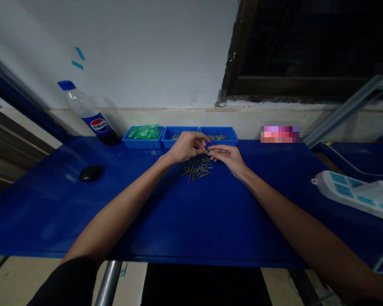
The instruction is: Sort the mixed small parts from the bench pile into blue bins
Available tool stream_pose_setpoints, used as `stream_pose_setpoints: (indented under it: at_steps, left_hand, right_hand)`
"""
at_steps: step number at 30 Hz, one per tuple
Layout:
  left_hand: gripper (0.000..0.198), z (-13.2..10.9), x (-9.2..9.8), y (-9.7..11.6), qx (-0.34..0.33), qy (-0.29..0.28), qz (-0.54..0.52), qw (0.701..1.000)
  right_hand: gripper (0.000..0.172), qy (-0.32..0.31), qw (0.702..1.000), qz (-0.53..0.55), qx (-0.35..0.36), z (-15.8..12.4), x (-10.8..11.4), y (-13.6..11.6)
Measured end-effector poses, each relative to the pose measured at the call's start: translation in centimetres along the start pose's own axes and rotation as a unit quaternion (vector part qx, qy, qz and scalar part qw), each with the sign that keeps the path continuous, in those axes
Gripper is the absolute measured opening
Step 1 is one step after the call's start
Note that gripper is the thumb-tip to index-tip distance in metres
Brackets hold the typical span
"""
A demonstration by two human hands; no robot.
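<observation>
On the tabletop (178, 221), a black mouse (91, 173) is lying near a Pepsi bottle (97, 123), which is leaning in view. A blue bin (142, 145) is holding green packets. The left hand (189, 146) is pinching a small piece (208, 151), grip together, just behind a pile of thin metal pieces (197, 171). The right hand (230, 158) is clamping its grip on that small piece too, before another bin (232, 139). A white power strip (354, 194) is resting far right.

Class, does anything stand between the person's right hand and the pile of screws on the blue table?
Nothing visible stands in the way: the pile of screws lies just left of the right hand, slightly nearer the person.
</observation>
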State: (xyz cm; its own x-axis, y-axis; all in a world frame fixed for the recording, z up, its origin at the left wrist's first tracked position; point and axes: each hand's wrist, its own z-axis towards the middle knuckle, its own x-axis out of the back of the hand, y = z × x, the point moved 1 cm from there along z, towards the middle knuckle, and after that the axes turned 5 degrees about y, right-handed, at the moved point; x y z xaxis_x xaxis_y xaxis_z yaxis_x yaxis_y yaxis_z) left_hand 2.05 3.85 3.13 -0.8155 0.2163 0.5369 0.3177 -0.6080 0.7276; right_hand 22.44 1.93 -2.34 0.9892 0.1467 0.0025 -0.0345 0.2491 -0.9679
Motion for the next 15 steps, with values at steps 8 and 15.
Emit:
stream_pose_setpoints:
  at_steps: [8,15]
  left_hand:
    - [0.022,-0.1,2.4,-0.4,0.012,-0.153,0.244,0.957]
    - [0.026,-0.4,1.2,-0.8,0.018,-0.147,0.313,0.938]
  right_hand:
    - [0.047,0.044,0.998,0.026,0.023,0.2,0.3,0.0]
    - [0.042,0.052,0.998,0.03,0.019,0.3,0.4,0.4]
